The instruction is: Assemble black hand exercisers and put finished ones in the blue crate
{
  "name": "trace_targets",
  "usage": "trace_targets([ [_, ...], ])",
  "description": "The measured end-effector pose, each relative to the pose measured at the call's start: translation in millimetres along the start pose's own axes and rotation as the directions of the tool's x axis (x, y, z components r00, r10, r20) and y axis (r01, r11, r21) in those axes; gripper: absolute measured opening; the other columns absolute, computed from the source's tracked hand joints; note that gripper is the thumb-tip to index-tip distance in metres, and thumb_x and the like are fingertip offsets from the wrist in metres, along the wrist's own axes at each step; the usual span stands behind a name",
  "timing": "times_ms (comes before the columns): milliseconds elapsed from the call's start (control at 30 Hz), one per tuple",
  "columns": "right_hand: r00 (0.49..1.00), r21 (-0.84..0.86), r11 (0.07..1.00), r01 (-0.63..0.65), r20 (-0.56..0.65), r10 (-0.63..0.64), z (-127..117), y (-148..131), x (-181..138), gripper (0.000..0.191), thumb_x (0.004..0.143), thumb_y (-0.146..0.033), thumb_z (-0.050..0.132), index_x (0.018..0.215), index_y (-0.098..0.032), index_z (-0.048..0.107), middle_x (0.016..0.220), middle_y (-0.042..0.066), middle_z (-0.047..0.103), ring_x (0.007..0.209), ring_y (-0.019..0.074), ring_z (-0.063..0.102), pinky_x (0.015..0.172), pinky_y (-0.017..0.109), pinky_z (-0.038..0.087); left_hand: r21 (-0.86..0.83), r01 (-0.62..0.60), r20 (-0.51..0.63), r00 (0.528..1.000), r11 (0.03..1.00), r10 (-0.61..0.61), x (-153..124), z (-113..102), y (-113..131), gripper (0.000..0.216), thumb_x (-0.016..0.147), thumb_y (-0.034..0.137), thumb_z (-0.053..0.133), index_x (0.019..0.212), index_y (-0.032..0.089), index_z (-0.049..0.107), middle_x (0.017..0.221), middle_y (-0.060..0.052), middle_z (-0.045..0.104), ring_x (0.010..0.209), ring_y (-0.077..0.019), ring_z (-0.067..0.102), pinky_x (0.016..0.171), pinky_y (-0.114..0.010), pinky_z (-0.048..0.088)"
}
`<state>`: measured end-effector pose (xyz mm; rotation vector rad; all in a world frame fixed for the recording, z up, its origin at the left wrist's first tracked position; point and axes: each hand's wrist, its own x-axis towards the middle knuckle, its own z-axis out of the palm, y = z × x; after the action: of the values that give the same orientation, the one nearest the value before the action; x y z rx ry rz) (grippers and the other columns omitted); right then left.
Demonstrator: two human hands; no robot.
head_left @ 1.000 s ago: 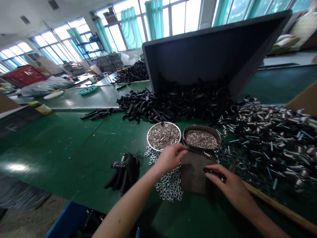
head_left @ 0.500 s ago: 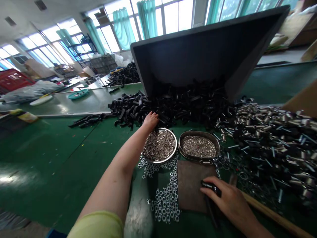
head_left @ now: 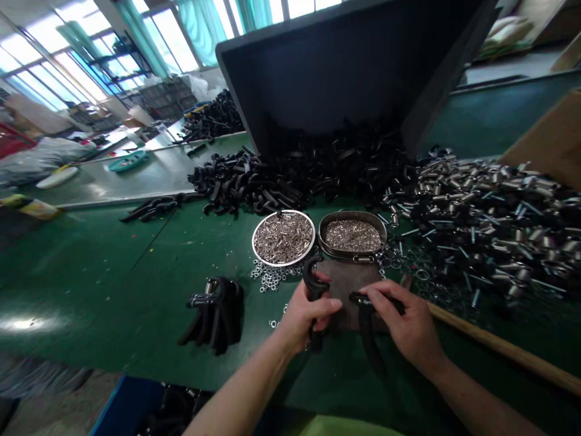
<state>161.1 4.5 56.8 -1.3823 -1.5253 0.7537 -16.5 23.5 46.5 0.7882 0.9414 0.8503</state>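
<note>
My left hand [head_left: 308, 312] is closed around a black hooked part [head_left: 314, 280], its curved end pointing up, in front of the round dish. A short way to the right, my right hand [head_left: 403, 321] grips a black curved handle piece [head_left: 370, 333] with small white lettering, its long end hanging down. The two parts are close together but apart, over the near part of a flat brown plate [head_left: 347, 272]. Metal pins fill the round dish [head_left: 255, 249], and small metal pieces fill the oval tin [head_left: 323, 243]. Loose nuts [head_left: 271, 278] lie before the dish.
A large dark bin [head_left: 363, 72] lies tipped over a heap of black parts [head_left: 272, 188]. Springs and bolts [head_left: 490, 224] are piled at right, near a wooden-handled hammer [head_left: 499, 342]. Several black parts with springs [head_left: 218, 315] stand at left. A blue container [head_left: 129, 409] is below the table edge.
My left hand has come back from the black heap toward me and now holds a hooked part. My right hand keeps its handle piece. The view has shifted, uncovering the sprung parts at left.
</note>
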Motion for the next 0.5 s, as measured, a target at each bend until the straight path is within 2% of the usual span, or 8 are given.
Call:
trace_targets([
  [67, 1.000, 0.022, 1.000, 0.001, 0.026, -0.002, 4, -5, -6, 0.026, 0.085, -0.037, 0.051, 0.072, -0.020, 0.065, 0.067, 0.001, 0.067, 0.060, 0.0148, 0.061, 0.055, 0.023, 0.048, -0.135, 0.028, 0.006, 1.000, 0.990, -0.027, -14, 12, -18, 0.058, 0.057, 0.026, 0.077, 0.102, 0.022, 0.041, 0.055, 0.012, 0.039, 0.035, -0.0015, 0.026, 0.033, -0.015, 0.017],
  [167, 0.998, -0.005, 1.000, 0.018, 0.052, -0.018, 8, -8, -12, 0.025, 0.086, -0.035, 0.051, 0.071, -0.020, 0.064, 0.064, -0.001, 0.065, 0.058, 0.0133, 0.060, 0.054, 0.022, 0.046, -0.167, 0.038, -0.003, 0.999, 0.985, -0.039, -22, 21, -22, 0.060, 0.055, 0.026, 0.080, 0.100, 0.023, 0.040, 0.054, 0.013, 0.039, 0.036, -0.0016, 0.026, 0.033, -0.014, 0.016],
  [267, 0.997, -0.068, 0.995, 0.068, 0.033, -0.066, 11, -10, -18, 0.024, 0.086, -0.033, 0.052, 0.069, -0.020, 0.062, 0.062, -0.001, 0.064, 0.059, 0.0125, 0.059, 0.057, 0.022, 0.045, -0.061, 0.054, -0.013, 0.998, 0.997, -0.055, -27, 25, -16, 0.058, 0.056, 0.026, 0.081, 0.097, 0.023, 0.040, 0.054, 0.013, 0.039, 0.038, -0.0019, 0.028, 0.035, -0.015, 0.020],
  [367, 0.995, -0.114, 0.988, 0.100, 0.034, -0.096, 11, -11, -23, 0.025, 0.086, -0.033, 0.052, 0.067, -0.020, 0.060, 0.057, -0.003, 0.061, 0.053, 0.0110, 0.056, 0.054, 0.021, 0.042, 0.077, -0.008, -0.049, 0.999, 0.997, 0.012, -31, 28, -17, 0.055, 0.053, 0.024, 0.082, 0.092, 0.020, 0.044, 0.067, 0.008, 0.048, 0.050, -0.0034, 0.042, 0.046, -0.016, 0.034],
  [433, 0.991, -0.125, 0.986, 0.112, 0.085, -0.102, 9, -11, -24, 0.027, 0.087, -0.034, 0.050, 0.066, -0.020, 0.059, 0.056, -0.003, 0.060, 0.051, 0.0108, 0.055, 0.053, 0.022, 0.041, 0.118, -0.052, -0.064, 0.996, 0.992, 0.060, -32, 27, -21, 0.055, 0.052, 0.022, 0.083, 0.093, 0.019, 0.045, 0.076, 0.005, 0.052, 0.059, -0.0050, 0.048, 0.053, -0.017, 0.040],
  [500, 0.971, -0.099, 0.986, 0.132, 0.213, -0.109, 6, -10, -19, 0.029, 0.089, -0.036, 0.046, 0.070, -0.020, 0.060, 0.061, -0.002, 0.063, 0.056, 0.0114, 0.058, 0.056, 0.022, 0.043, 0.117, -0.025, -0.052, 0.998, 0.993, 0.031, -32, 24, -27, 0.056, 0.056, 0.025, 0.081, 0.100, 0.019, 0.045, 0.072, 0.005, 0.052, 0.053, -0.0054, 0.047, 0.048, -0.017, 0.039],
])
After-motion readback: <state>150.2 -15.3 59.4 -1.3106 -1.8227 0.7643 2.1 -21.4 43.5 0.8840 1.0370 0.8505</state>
